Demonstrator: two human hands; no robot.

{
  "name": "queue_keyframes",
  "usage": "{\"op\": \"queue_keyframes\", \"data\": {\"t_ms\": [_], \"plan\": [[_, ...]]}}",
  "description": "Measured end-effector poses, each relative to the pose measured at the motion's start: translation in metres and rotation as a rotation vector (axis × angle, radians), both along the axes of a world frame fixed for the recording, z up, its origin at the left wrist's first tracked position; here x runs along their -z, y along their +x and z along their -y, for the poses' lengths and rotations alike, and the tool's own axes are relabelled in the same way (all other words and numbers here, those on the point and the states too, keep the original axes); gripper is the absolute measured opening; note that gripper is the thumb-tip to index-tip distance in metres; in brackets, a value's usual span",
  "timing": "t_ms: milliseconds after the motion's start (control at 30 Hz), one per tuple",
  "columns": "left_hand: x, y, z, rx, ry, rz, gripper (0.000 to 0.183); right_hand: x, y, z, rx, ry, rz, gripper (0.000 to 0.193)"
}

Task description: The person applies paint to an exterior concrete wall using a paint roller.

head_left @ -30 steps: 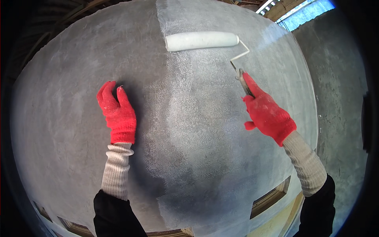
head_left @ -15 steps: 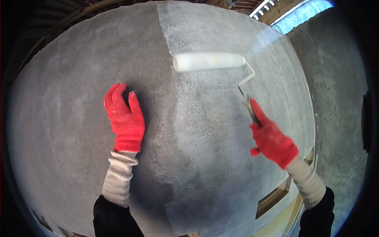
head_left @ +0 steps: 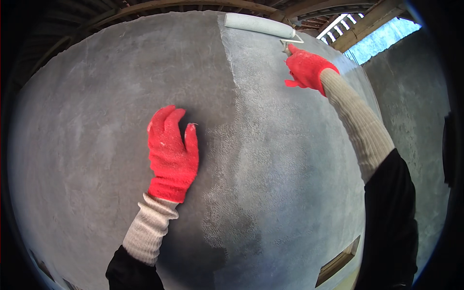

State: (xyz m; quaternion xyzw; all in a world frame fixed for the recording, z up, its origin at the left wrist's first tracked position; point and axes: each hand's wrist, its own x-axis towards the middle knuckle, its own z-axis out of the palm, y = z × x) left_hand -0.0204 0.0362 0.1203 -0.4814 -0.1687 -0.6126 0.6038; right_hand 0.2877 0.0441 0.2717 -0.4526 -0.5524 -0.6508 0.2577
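My right hand, in a red glove, is closed round the handle of a paint roller. The long white roller sleeve lies near the top edge of a grey plastered wall, at the upper end of a lighter, wet-looking band. Most of the handle is hidden by the glove. My left hand, also red-gloved, is raised in front of the darker bare part of the wall with its fingers and thumb apart, holding nothing. Whether it touches the wall I cannot tell.
Wooden beams and a roof run above the wall's upper edge. At the right stands a second grey wall, with a bright gap of blue over it. A wood-framed opening sits low on the right.
My right hand has pushed the roller up from the upper middle of the wall to its top edge, and the arm is stretched further. The left hand appears slightly lower and further right in view.
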Motion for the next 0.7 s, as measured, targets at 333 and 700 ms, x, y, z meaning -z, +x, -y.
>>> {"op": "queue_keyframes", "data": {"t_ms": [333, 700], "plan": [[0.003, 0.002, -0.007, -0.063, -0.056, -0.110, 0.033, -0.050, -0.023, 0.001, 0.099, 0.049, -0.035, 0.022], [0.003, 0.003, -0.017, -0.031, -0.068, -0.144, 0.033, -0.096, -0.025, -0.021, 0.407, 0.234, 0.187, 0.017]]}}
